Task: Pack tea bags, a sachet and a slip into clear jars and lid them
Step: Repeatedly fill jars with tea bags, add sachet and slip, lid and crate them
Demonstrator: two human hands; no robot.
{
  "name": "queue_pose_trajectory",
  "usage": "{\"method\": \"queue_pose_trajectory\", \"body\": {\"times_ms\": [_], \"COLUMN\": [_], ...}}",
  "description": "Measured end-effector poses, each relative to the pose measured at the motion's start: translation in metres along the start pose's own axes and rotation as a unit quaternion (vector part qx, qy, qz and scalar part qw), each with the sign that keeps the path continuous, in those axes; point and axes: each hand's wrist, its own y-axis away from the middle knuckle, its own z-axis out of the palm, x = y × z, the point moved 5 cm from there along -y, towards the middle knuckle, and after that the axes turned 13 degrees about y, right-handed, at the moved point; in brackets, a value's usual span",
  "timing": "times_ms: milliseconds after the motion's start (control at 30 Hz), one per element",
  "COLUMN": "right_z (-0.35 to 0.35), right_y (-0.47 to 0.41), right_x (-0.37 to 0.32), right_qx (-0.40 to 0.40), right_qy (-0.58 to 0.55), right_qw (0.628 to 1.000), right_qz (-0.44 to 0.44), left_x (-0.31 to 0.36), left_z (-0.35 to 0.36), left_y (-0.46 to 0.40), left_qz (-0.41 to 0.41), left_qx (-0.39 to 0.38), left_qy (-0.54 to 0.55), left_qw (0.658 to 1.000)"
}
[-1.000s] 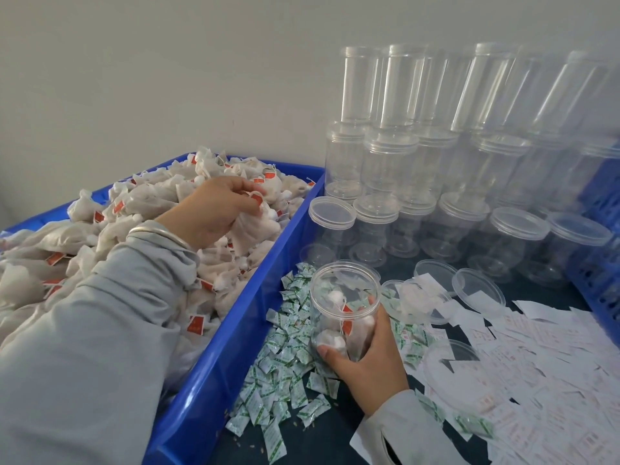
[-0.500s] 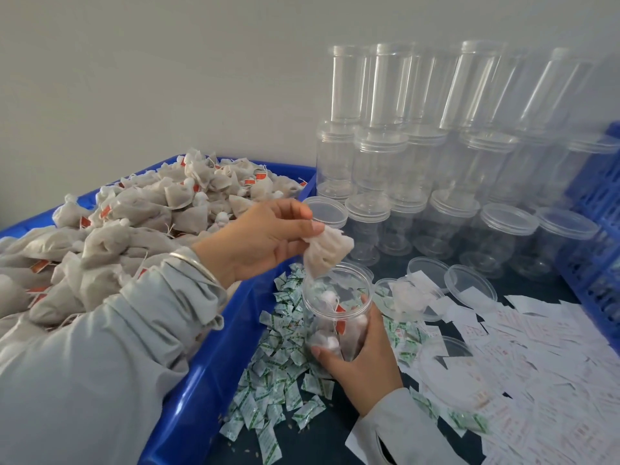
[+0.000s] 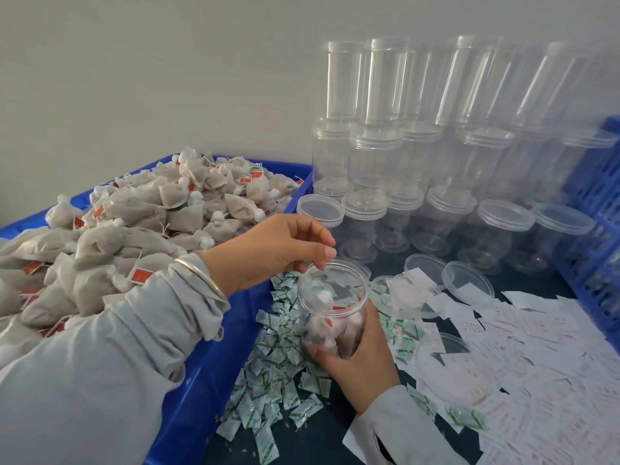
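My right hand point(image 3: 360, 359) grips a clear open jar point(image 3: 330, 302) holding several white tea bags with red tags. My left hand point(image 3: 275, 251) hovers just over the jar's mouth, its fingers loosely bent and empty. A blue crate point(image 3: 214, 370) heaped with tea bags point(image 3: 161, 216) lies to the left. Green-and-white sachets point(image 3: 275, 374) are scattered on the dark table beside the crate. White paper slips point(image 3: 536, 357) with red print cover the table at the right. Loose clear lids point(image 3: 468, 285) lie behind the jar.
Stacks of empty clear jars point(image 3: 436, 169), some lidded, stand against the wall at the back right. A blue slatted crate point(image 3: 600, 250) borders the right edge. A grey wall runs behind everything.
My left hand took a tea bag from the crate, carried it right to the jar and let it drop inside. The right hand kept holding the jar.
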Motion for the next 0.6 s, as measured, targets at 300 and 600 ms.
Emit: {"method": "queue_pose_trajectory", "body": {"times_ms": [300,600], "right_z": [0.0,-0.001], "right_y": [0.0,0.002], "right_x": [-0.001,-0.004], "right_qx": [-0.014,-0.019], "right_qy": [-0.01,-0.006], "right_qw": [1.0,1.0], "right_qz": [0.012,0.019], "left_x": [0.015,-0.012], "left_z": [-0.056,-0.116], "left_y": [-0.002,-0.005], "left_qz": [0.054,-0.024], "left_qx": [0.207,0.322], "left_qy": [-0.049,-0.348], "left_qw": [0.976,0.88]}}
